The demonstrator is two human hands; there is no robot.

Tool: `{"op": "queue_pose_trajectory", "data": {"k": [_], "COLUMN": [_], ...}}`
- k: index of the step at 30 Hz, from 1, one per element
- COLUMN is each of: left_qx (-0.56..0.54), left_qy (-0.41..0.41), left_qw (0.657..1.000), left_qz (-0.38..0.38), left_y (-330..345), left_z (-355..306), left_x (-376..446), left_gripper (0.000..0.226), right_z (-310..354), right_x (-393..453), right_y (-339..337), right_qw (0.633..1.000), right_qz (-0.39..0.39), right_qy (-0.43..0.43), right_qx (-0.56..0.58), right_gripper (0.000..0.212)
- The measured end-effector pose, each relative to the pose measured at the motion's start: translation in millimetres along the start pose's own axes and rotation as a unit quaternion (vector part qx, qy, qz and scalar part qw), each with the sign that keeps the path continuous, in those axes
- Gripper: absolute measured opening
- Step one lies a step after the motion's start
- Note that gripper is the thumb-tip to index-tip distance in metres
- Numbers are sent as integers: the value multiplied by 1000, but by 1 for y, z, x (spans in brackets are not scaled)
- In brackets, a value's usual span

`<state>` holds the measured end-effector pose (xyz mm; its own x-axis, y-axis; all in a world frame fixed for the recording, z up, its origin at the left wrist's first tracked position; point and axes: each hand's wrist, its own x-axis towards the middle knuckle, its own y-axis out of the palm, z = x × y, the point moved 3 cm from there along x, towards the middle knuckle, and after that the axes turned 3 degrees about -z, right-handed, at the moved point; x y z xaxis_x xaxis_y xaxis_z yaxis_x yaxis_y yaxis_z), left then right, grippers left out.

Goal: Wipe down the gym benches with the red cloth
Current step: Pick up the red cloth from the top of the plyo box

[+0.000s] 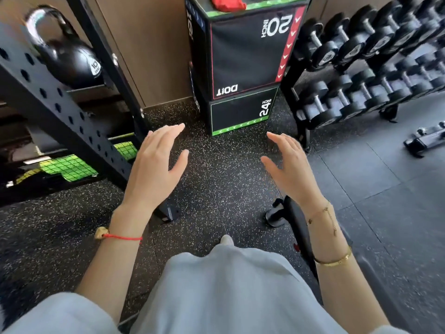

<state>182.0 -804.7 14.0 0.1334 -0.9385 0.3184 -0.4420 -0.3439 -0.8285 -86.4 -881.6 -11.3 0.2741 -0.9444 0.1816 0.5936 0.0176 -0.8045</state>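
While the crumpled red cloth (227, 3) lies atop the stacked black padded plyo box (245, 54), both the left hand (156, 162) and right hand (289, 165) hover spread and empty, so fetching it seemingly comes next.

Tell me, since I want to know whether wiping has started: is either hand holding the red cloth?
No: the red cloth lies on top of the plyo box, while the left hand and right hand hang open and empty.
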Motion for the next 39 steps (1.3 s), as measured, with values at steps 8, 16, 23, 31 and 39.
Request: {"op": "queue_pose_trajectory", "data": {"k": [8, 16, 23, 31, 39], "left_qx": [3, 11, 11, 13, 6], "left_qy": [-21, -19, 4, 19, -7], "left_qw": [1000, 1000, 1000, 1000, 1000], "left_qz": [-18, -5, -10, 4, -8], "left_y": [36, 93, 121, 147, 179], "left_z": [30, 83, 125, 149, 166], "left_x": [146, 294, 457, 595, 697], "left_gripper": [47, 46, 46, 46, 46], "right_z": [-24, -54, -66, -76, -105], "right_x": [168, 321, 486, 622, 733], "right_y": [11, 54, 74, 84, 96], "right_qw": [999, 999, 999, 1000, 999], "right_qz": [19, 25, 8, -12, -4], "right_qy": [-24, -26, -34, -17, -30], "right_qx": [-11, -3, -4, 19, 23], "right_gripper": [53, 52, 52, 51, 50]}}
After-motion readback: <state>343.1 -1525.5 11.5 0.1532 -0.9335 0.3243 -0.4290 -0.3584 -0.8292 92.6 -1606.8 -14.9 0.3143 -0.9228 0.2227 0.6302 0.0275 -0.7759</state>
